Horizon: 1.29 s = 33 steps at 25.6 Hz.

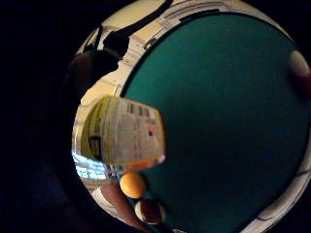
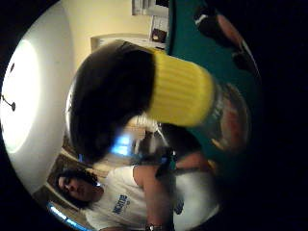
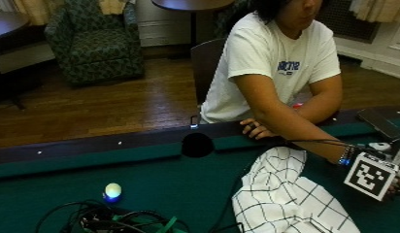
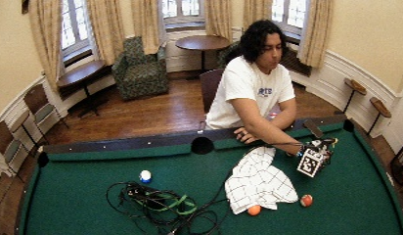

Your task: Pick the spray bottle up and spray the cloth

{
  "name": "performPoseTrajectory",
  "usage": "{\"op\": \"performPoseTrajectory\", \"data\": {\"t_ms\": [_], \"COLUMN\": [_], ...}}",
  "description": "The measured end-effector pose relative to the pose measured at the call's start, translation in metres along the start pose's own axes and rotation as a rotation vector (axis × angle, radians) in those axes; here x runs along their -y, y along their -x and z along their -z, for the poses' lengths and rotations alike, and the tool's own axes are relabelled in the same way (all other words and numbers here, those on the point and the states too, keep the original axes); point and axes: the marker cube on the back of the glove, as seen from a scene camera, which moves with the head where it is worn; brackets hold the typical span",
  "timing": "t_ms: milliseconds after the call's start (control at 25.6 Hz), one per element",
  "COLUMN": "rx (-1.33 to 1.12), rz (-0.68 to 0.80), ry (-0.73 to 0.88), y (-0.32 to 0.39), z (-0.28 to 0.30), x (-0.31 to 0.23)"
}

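Over on the green pool table [image 4: 78, 196], the checked cloth [image 4: 258, 182] lies crumpled with the gloved right hand [image 4: 319, 155] just at its 2 o'clock, holding the yellow-capped spray bottle [image 2: 183, 94]; can't tell how the fingers sit. Orange ball [image 4: 254, 210] touches the cloth's near edge.

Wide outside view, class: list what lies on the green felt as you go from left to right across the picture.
Blue and white ball → tangle of cables → checked cloth → orange and white ball. The orange ball at the cloth's edge and the gloved hand overlap others sideways, so they are left out.
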Motion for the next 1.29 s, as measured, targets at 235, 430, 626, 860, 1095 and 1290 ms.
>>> {"op": "performPoseTrajectory", "data": {"t_ms": [235,430,626,860,1095,1290], "rx": [-0.352,-0.384,-0.432,-0.561,-0.673,-0.771], "rz": [-0.005,-0.035,-0.036,-0.006,0.044,0.082], "ry": [0.044,0.012,0.025,0.072,0.209,0.258], "y": [-0.015,-0.006,0.002,0.011,0.034,0.059], "z": [0.022,0.039,0.048,0.055,0.062,0.082], "x": [-0.032,-0.049,-0.072,-0.112,-0.150,-0.171]}}
